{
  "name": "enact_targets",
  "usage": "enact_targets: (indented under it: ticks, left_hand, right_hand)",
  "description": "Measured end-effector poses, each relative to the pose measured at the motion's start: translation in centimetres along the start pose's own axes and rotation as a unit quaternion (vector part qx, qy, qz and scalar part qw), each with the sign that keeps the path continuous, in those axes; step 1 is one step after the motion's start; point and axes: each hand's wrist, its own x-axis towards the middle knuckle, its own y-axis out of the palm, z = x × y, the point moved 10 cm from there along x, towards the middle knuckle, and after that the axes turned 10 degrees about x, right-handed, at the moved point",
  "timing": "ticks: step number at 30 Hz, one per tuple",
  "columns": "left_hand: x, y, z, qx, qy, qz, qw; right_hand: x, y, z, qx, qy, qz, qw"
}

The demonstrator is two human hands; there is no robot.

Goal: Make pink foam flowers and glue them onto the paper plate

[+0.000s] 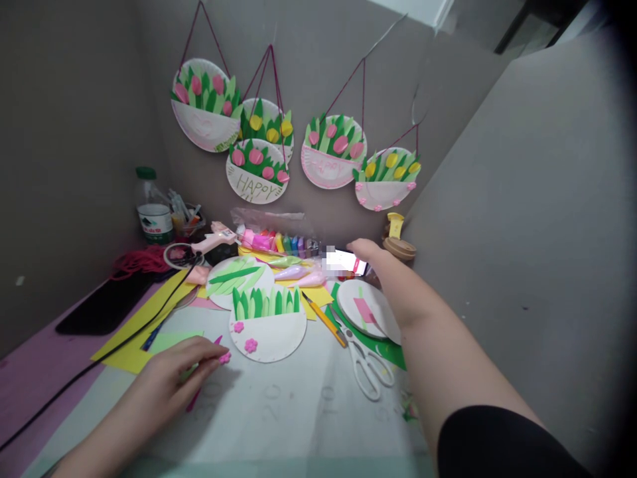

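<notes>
My left hand (192,368) is closed on a small pink flower (225,358), with a thin magenta stick (193,401) under the fingers. To its right lies a paper plate basket (276,336) with green paper leaves (265,303) and two pink flowers (251,345) on its front. My right hand (367,251) reaches to the back right, at the edge of a phone (343,263) with a lit screen. Its fingers are partly hidden, and whether they grip the phone is unclear.
White scissors (365,365) and a yellow cutter (326,320) lie right of the basket. Behind are a glue gun (215,238), colored clay packs (283,243) and a bottle (154,212). A black cable (144,322) crosses the left side. Decorated plates (333,162) hang on the wall.
</notes>
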Motion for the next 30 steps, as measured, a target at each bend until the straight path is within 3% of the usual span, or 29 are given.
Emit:
enact_targets:
  ticks: [18,30]
  left_hand:
    - [0.0,0.5,0.3,-0.007,0.006,0.026,1.0]
    - [-0.1,0.3,0.3,0.008,0.024,0.01,1.0]
  right_hand:
    - [-0.4,-0.4,1.2,-0.039,-0.019,0.011,0.999]
    - [0.2,0.6,1.5,-0.043,-0.004,0.029,0.999]
